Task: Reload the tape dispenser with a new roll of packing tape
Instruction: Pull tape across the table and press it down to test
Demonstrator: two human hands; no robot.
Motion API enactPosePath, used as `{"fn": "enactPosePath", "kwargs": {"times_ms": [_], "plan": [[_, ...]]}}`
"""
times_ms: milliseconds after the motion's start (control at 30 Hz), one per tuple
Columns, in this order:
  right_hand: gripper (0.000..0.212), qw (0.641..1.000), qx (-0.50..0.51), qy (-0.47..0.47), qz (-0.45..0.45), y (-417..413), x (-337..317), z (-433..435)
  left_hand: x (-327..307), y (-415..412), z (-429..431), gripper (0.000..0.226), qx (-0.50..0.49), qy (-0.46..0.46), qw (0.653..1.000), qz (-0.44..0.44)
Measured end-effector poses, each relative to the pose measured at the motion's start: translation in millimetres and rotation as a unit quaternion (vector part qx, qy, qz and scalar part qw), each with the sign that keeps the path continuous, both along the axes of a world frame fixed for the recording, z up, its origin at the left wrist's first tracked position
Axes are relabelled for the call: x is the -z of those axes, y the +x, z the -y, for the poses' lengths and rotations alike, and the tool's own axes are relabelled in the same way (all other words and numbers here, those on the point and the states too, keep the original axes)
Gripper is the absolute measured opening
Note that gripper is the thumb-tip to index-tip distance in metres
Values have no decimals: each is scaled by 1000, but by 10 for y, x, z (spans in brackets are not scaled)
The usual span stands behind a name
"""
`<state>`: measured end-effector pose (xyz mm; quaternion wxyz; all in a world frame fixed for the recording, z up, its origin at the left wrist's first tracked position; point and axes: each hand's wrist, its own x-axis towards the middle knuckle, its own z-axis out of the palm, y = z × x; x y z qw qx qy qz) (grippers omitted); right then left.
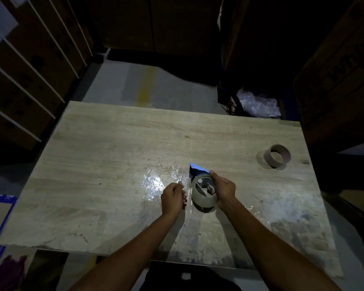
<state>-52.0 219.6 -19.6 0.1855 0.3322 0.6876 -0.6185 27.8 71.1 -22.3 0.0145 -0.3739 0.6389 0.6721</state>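
On the pale wood-grain surface (114, 143), the right hand (224, 191) grips a roll of brownish packing tape (203, 198) mounted on a dark tape dispenser (195, 170) with a shiny blade end. The left hand (172, 197) is clenched just beside it — whether it pinches clear tape is unclear. An empty brown cardboard core (277, 156) sits well apart — far right.

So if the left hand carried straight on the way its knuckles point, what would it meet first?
Probably the shiny clear film lying on the wooden table just beyond the left hand. The tape roll sits to its right, off that line, though depth is hard to judge.
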Motion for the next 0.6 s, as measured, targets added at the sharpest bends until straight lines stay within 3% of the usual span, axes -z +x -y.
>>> {"fn": "enactPosePath", "kwargs": {"times_ms": [133,300,500,600], "plan": [[22,998,48,-10,-26,148,36,91,-51,-37,-29,36,50,-74,996,-2],[30,997,58,-1,-42,284,103,113,-8,-49,-11,31,106,-93,990,5],[24,996,5,13,-84,363,185,118,4,-109,-24,11,131,-162,977,32],[30,991,-42,72,-106,378,195,88,34,-116,-25,7,146,-191,970,33]]}}
